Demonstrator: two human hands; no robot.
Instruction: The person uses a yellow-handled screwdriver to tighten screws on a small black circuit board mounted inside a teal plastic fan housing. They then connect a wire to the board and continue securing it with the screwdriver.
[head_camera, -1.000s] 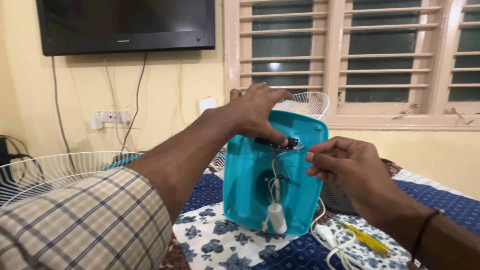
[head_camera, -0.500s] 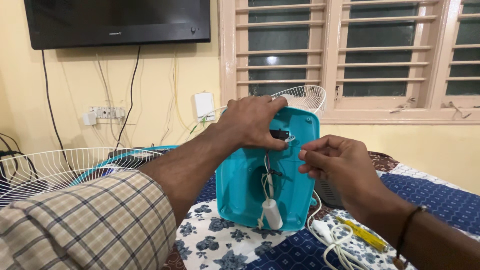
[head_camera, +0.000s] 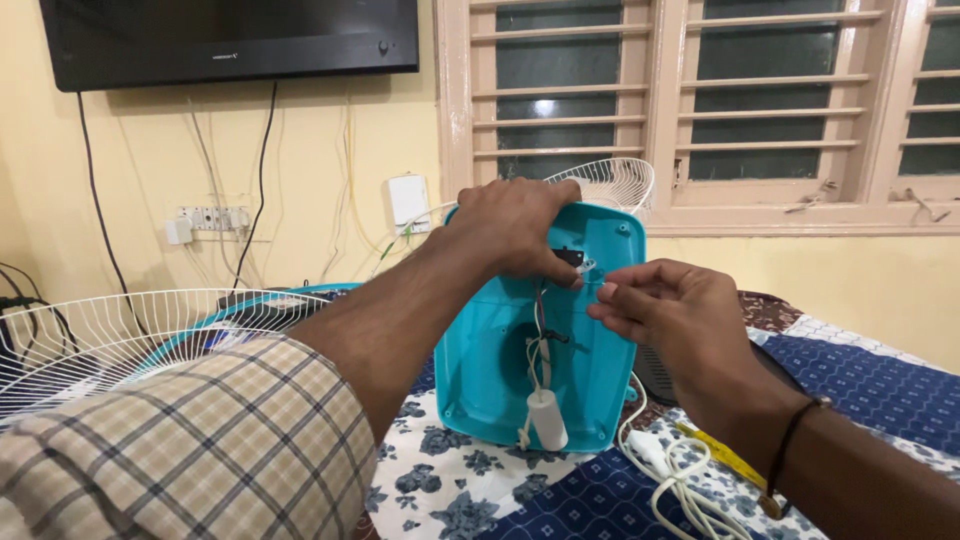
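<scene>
Teal fan housing (head_camera: 500, 370) stands on edge on the bed (head_camera: 850, 375), hollow inner side facing the wearer so the wiring can be reached. Left hand (head_camera: 515, 225) clamps over the housing's top rim, grip pressed onto it, steadying it upright. Right hand (head_camera: 665, 305) sits just right of the top opening, thumb and forefinger pinching something small there, likely a thin wire end; too fine to be sure. Below the opening, wires (head_camera: 541, 345) hang down the housing to a white cylindrical capacitor (head_camera: 548, 418) near its lower edge. Right of the housing base: coiled white cord (head_camera: 680, 480) and a yellow tool (head_camera: 725, 458). Left of the housing: white fan guard (head_camera: 90, 340). Behind it: second guard (head_camera: 610, 185).
</scene>
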